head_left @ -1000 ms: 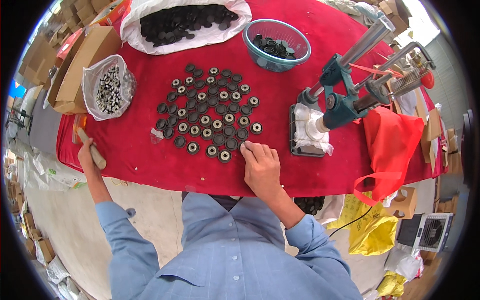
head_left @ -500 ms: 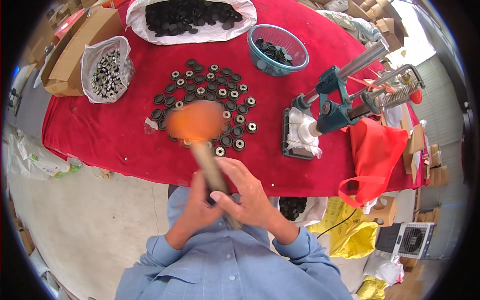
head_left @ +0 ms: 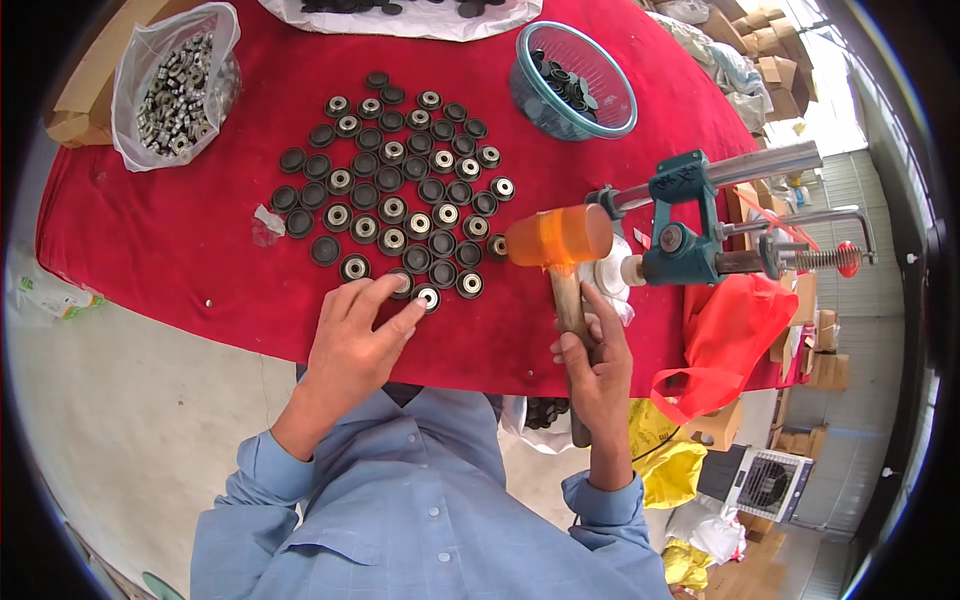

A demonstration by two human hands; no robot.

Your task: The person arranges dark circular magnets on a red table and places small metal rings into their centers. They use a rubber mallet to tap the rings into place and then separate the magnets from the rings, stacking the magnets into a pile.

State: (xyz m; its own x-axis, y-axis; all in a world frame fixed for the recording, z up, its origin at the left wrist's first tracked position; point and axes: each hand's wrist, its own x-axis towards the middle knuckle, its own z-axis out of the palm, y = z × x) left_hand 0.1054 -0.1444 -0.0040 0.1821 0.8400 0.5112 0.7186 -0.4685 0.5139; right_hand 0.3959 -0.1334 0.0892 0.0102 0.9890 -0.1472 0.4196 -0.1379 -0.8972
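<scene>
My right hand [head_left: 597,372] is closed around the wooden handle of a mallet [head_left: 560,238] with an orange, see-through head. The mallet's head is raised beside the right edge of a group of round black caps [head_left: 388,179], several of which have a metal bearing [head_left: 393,240] seated in them. Over the near edge of the group, my left hand [head_left: 350,335] has its fingers apart, holding nothing. Its fingertips rest at two capped bearings, one of them a bearing in a black cap [head_left: 428,298]; the thumb is hidden.
A green hand press [head_left: 690,230] stands at right, with a red bag [head_left: 735,335] beside it. Behind are a teal basket of black caps [head_left: 622,128] and a white sack [head_left: 420,28]. At left sit a clear bag of metal bearings [head_left: 180,95] and a cardboard box [head_left: 85,105].
Both hands were together at the mallet's handle; now they are apart. My right hand has carried the mallet rightward, and my left has moved forward and left onto the capped bearings.
</scene>
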